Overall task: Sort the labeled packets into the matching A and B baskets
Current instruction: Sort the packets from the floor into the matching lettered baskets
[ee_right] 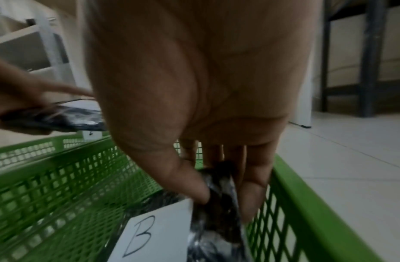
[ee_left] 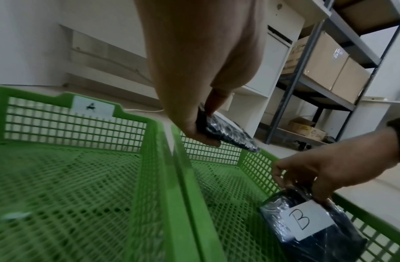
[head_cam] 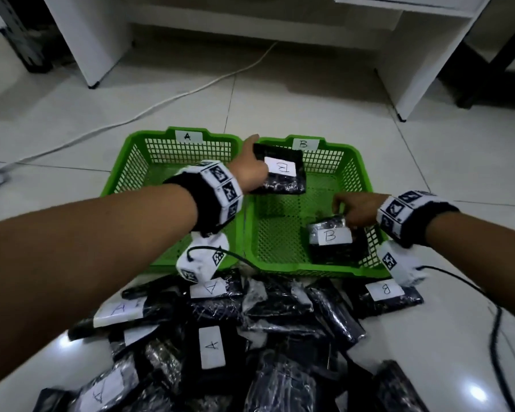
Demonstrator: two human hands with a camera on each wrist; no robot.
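From the head we looked steeply down at two green baskets (head_cam: 244, 203) on the floor. Our left-wrist view sat low above basket A (ee_left: 82, 177), facing across toward the shelving (ee_left: 306, 88). Our right-wrist view hung close inside basket B (ee_right: 60, 195). All three shared basket B (head_cam: 363, 179).

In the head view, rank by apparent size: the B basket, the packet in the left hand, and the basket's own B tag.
1. B basket
2. packet in the left hand
3. B tag on the basket's far rim
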